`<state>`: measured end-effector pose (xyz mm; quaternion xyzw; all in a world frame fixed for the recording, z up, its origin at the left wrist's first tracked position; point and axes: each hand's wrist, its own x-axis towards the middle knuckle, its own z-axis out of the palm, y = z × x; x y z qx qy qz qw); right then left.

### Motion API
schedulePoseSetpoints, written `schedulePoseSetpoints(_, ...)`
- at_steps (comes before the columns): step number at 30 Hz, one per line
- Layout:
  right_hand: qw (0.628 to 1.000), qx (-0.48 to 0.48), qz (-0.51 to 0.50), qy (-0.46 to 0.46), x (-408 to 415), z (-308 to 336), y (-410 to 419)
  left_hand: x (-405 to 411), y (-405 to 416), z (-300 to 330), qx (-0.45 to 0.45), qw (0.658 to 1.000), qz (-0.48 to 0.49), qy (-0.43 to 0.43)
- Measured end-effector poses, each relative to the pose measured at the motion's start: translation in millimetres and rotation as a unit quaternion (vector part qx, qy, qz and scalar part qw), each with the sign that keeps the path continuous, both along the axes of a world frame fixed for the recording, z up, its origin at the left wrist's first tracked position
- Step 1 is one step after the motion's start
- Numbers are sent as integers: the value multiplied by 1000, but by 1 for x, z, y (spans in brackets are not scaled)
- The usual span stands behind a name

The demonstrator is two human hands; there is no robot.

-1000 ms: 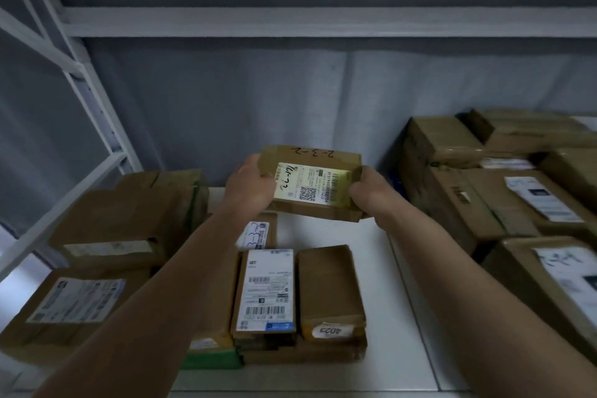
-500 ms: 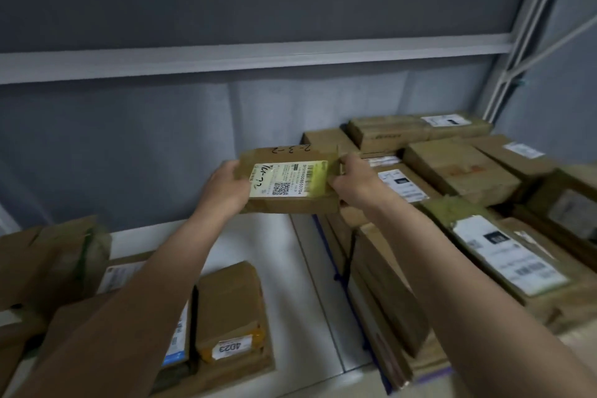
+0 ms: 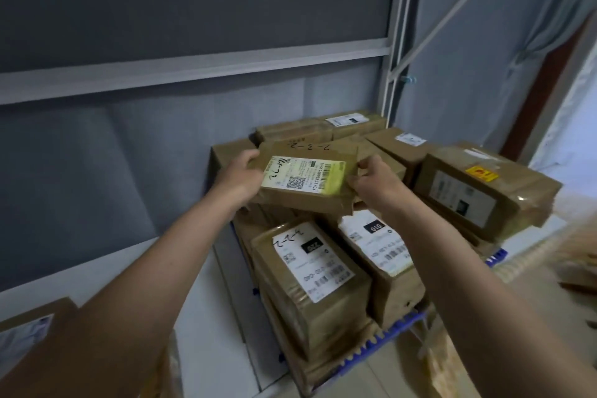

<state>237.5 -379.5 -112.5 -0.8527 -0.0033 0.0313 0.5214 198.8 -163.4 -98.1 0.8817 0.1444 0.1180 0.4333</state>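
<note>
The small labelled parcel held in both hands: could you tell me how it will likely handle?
Probably stiff: the parcel shows flat, straight edges between left hand and right hand. Likely light, as it is held only at its ends. Its glossy tape may be slippery.

I record a white-labelled carton (image 3: 310,271) at 6 o'clock and a second carton (image 3: 378,245) just beside it at 5 o'clock, both over a blue pallet (image 3: 387,342). A large carton (image 3: 478,194) sits at 3 o'clock, and a blurred carton (image 3: 29,333) at 8 o'clock.

The left hand (image 3: 240,178) and right hand (image 3: 371,182) have carried the parcel (image 3: 303,176) toward 3 o'clock, now above the stacked boxes (image 3: 323,294).
</note>
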Motion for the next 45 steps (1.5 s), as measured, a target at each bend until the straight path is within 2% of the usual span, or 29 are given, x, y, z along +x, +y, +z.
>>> schedulePoseSetpoints(11, 985, 107, -134, -2, 26, -30, -115, 77, -120, 5, 21, 993, -118, 10)
schedulePoseSetpoints(16, 978, 105, -182, 3, 19, -53, -147, 103, -157, -6, 33, 980, -190, 45)
schedulePoseSetpoints(25, 977, 115, -173, 57, 11, -102, -184, 132, -201, -29, 128, 942, -260, 169)
schedulePoseSetpoints(30, 971, 123, -171, 108, 11, -119, -200, 139, -220, -40, 224, 909, -283, 208)
schedulePoseSetpoints(35, 974, 61, -129, 177, 5, -138, -205, 145, -235, -47, 279, 870, -326, 242)
schedulePoseSetpoints(41, 979, 18, -81, 185, 0, -122, -207, 149, -244, -55, 309, 847, -340, 269)
schedulePoseSetpoints(45, 983, -70, -59, 161, 0, -114, -208, 148, -248, -55, 332, 839, -342, 264)
